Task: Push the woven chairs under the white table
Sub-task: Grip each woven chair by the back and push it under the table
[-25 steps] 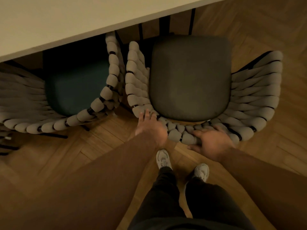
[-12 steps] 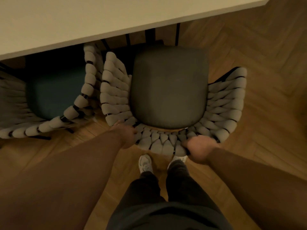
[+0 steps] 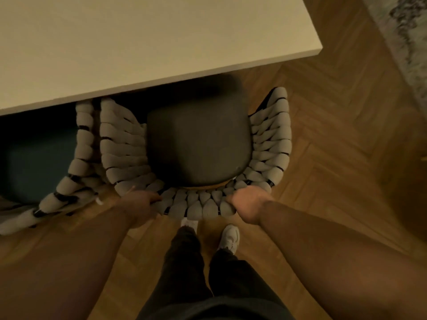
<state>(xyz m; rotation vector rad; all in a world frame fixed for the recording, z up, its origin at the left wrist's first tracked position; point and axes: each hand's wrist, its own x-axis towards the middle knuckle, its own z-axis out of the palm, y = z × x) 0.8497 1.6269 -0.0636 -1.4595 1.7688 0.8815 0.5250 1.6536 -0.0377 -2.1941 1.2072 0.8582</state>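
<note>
As the head view stands, both hands are clamped on the curved back of the grey woven-rope chair with the dark grey cushion [image 3: 198, 146]. The left hand [image 3: 138, 207] holds the back's left bend, its fingers [image 3: 154, 199] curled onto the rope rim. The right hand [image 3: 248, 205] grips the right bend, knuckles up and fingers wrapped over the top; their tips are hidden from me.

The chair's back faces me and its seat front points away, towards the white rectangular worktop [image 3: 150, 42]. Its front-to-back axis runs nearly square to the worktop's near edge. The seat front lies in shadow beneath that edge, near the right corner. The chair's left armrest sits just beside the armrest of the second woven chair with the teal seat [image 3: 78, 158], which is partly under the worktop; I cannot tell whether they touch.

Compared with half a second ago, the grey seat has gone further under, where its front was then still short of the edge. The gap to the teal chair has narrowed. One white shoe [image 3: 228, 239] now stands clear on the herringbone wood floor [image 3: 335, 135].
</note>
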